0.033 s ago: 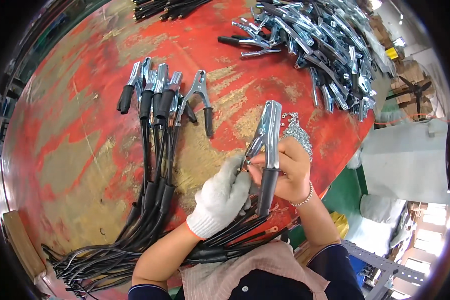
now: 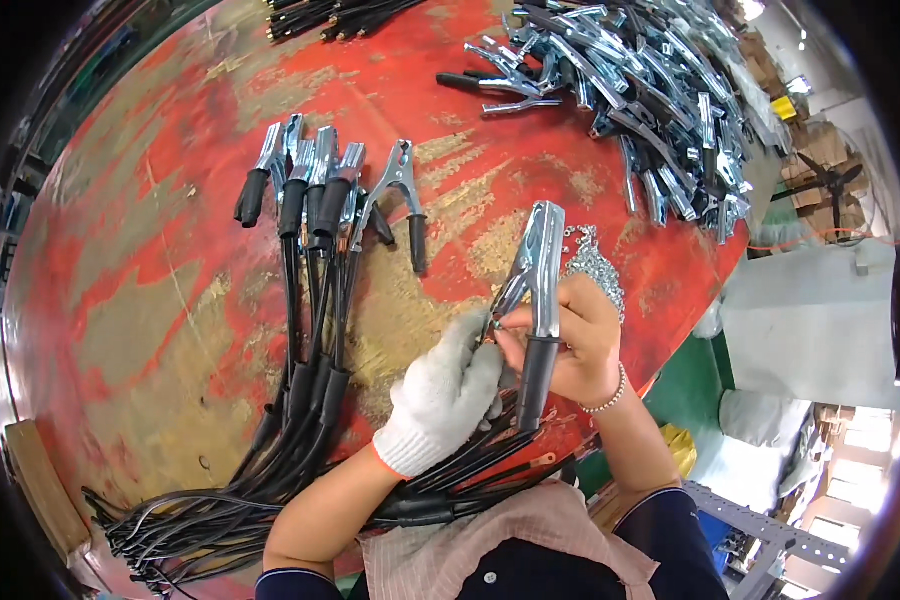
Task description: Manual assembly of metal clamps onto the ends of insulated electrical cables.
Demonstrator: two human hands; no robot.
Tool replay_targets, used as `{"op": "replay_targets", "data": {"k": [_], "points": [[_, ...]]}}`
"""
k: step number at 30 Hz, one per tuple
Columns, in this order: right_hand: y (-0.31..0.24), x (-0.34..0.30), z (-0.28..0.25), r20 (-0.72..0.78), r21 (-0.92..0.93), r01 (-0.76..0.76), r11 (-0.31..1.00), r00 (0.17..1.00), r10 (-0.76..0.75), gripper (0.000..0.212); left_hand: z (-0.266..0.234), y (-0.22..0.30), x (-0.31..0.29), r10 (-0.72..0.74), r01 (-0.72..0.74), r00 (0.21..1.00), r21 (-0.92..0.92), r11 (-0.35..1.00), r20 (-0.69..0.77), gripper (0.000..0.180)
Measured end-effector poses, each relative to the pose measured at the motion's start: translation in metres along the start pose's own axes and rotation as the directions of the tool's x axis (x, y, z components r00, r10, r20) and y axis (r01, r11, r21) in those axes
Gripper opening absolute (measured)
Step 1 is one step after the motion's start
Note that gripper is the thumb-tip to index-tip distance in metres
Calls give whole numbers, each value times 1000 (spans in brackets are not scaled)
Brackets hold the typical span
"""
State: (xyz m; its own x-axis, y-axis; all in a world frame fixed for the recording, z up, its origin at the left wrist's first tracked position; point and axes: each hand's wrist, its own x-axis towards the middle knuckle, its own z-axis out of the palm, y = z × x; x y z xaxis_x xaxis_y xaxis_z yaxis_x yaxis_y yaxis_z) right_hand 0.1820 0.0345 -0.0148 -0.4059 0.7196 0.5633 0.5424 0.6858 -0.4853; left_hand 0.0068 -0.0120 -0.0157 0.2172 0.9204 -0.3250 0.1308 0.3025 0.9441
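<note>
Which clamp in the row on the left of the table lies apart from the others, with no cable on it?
The rightmost clamp, with its handles spread and its black-sleeved handle pointing toward the person. The other clamps lie packed together, each on a black cable.

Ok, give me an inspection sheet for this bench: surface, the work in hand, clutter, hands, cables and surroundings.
Surface: round red table, paint worn to bare patches.
Work in hand: metal clamp with a black handle, held upright over the table edge.
Clutter: pile of loose clamps at the far right; small chain heap beside the right hand.
Hands: left hand in a white glove, fingers at the clamp's lower jaw area; right hand bare, gripping the clamp.
Cables: row of cabled clamps, black leads trailing to the near edge.
Surroundings: green floor, boxes at right.
</note>
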Motion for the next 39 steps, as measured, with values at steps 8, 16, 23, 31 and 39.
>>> {"op": "replay_targets", "data": {"k": [8, 16, 23, 31, 39], "points": [[-5, 5, 1, -3, -47, 33, 998, 999, -33, 26, -2, -4, -1, 40, -40, 999, 18, 999, -2, 37], [-5, 0, 3, -15, -13, 24, 1000, 1000, -24, 27, 0, -8, 1, 24, -24, 1000, 22, 999, 3, 38], [-6, 5, 3, -36, -22, 10, 1000, 999, -11, 23, -1, -2, 1, 3, 0, 1000, -74, 997, 31, 39], [-6, 0, 4, -10, -41, -19, 999, 1000, 19, 28, -1, -4, 0, -7, 8, 1000, -85, 996, 18, 38], [-4, -9, -3, 17, -27, 37, 999, 999, -37, 28, 0, -4, 0, 27, -26, 1000, -46, 999, 12, 37]]}}
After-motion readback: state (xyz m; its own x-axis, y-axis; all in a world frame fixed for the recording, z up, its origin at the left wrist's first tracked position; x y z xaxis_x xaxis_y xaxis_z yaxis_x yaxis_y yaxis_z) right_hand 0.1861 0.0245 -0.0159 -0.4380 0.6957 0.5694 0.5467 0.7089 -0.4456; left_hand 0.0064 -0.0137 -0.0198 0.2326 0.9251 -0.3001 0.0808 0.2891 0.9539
